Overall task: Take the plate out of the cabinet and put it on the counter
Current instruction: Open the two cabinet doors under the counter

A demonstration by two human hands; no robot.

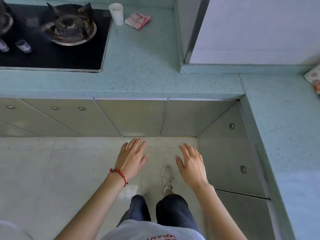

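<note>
Fingers spread and empty, the left hand (132,157), with a red beaded bracelet (119,174) at its wrist, and the right hand (191,164) hover palm-down over the pale tiled floor (43,170), well short of the closed grey metal cabinet doors (133,116) beyond the fingertips. No plate can be seen; it is presumably behind one of those doors, and nothing shows which. Past the doors, farther from the fingers, runs the speckled blue-green stone counter (147,66), bare across its near stretch, with a black glass gas hob (52,40), a white paper cup (116,13) and a folded pink-and-white cloth (138,20) toward its back.

The step in hand appears to be reaching for a door. Done well, one hand would take the door by its round recessed pull (81,108) or by its edge, swinging it fully clear, while the other stays free to support the plate from below. The bare counter ahead looks the safest landing spot, away from the hob.
</note>
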